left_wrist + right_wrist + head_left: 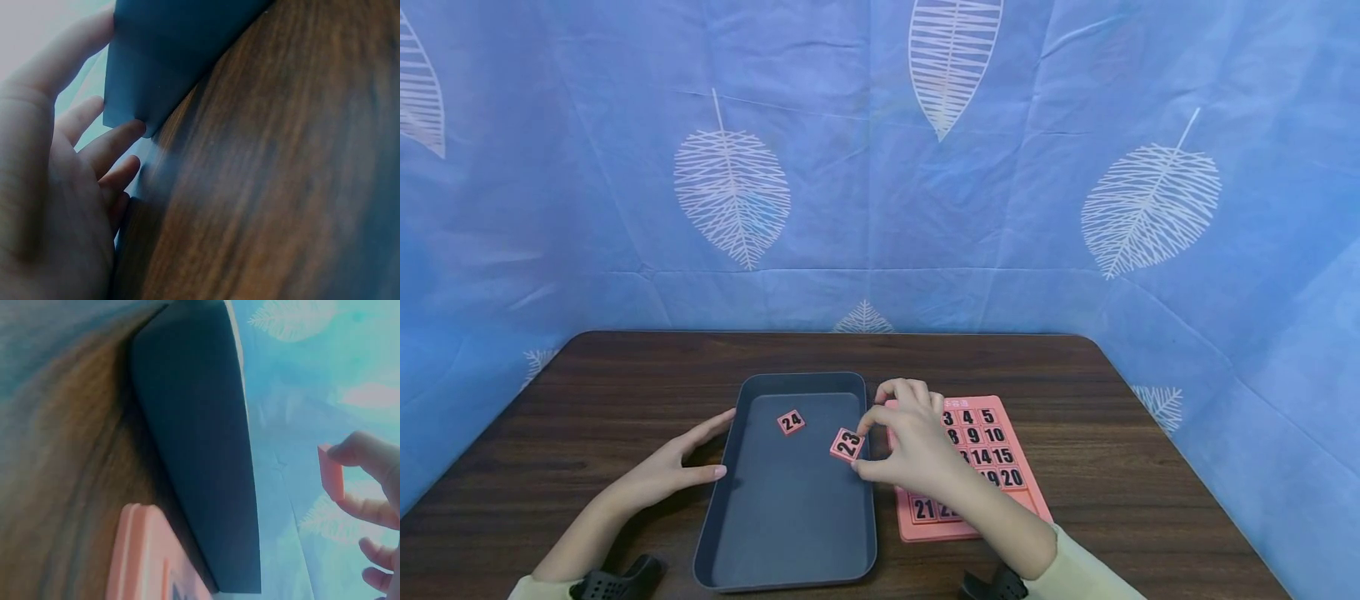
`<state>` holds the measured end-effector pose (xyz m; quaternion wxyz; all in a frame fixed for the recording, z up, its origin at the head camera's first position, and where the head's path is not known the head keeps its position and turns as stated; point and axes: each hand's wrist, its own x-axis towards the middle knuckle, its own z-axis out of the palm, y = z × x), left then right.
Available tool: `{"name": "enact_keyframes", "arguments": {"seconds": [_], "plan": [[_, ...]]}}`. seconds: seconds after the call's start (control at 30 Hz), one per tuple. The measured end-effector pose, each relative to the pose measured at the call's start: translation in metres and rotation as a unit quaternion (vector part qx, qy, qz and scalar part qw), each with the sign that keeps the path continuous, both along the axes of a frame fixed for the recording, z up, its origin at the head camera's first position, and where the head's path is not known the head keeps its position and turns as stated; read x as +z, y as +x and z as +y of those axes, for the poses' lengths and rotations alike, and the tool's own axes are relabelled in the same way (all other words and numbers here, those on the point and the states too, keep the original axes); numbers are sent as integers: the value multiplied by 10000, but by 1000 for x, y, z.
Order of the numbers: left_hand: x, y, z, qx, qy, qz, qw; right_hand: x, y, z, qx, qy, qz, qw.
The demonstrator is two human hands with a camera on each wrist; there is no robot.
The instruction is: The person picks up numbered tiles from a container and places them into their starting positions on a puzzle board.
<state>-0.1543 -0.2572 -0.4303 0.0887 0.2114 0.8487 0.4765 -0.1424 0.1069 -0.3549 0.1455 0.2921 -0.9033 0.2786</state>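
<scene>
Between thumb and index finger, my right hand [913,442] pinches a pink number tile marked 23 [847,445], raised over the right side of the dark grey tray [790,533]. In the right wrist view the tile [331,473] shows edge-on, above the tray's wall [200,450]. Another pink tile, marked 24 [791,422], lies inside the tray toward the back. My left hand [658,471] rests against the tray's left wall with its fingers spread and fairly straight. Seen from the left wrist, its fingertips [134,128] are at the wall.
Right of the tray lies a pink number board [917,530] holding rows of numbered tiles, partly hidden under my right hand and forearm. Both sit on a dark wooden table [1135,517]. A blue cloth with white leaf prints [865,208] hangs behind the table.
</scene>
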Motion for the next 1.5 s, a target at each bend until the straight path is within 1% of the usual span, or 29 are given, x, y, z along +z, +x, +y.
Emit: {"name": "enact_keyframes", "arguments": {"seconds": [0.2,0.4,0.63,0.9,1.0,1.2,1.37,1.5], "plan": [[1,0,0,-5,7,-33,10000,-4,10,15,-556,-131,158,9982],[2,2,0,25,-16,-85,10000,-8,21,32,-970,-189,127,9950],[1,1,0,9,-15,-28,10000,-16,31,54,-1398,-128,286,9897],[1,1,0,36,-18,-38,10000,-22,43,78,-1780,231,324,9832],[1,0,0,34,1,-88,10000,-24,48,85,-1917,365,246,9805],[1,-1,-1,19,28,-101,9999,-28,56,94,-2185,512,-60,9745],[0,-2,-1,18,39,-82,10000,-33,62,100,-2403,695,-28,9682],[-1,-3,-2,31,28,-94,9999,-36,65,104,-2509,860,-88,9641]]}}
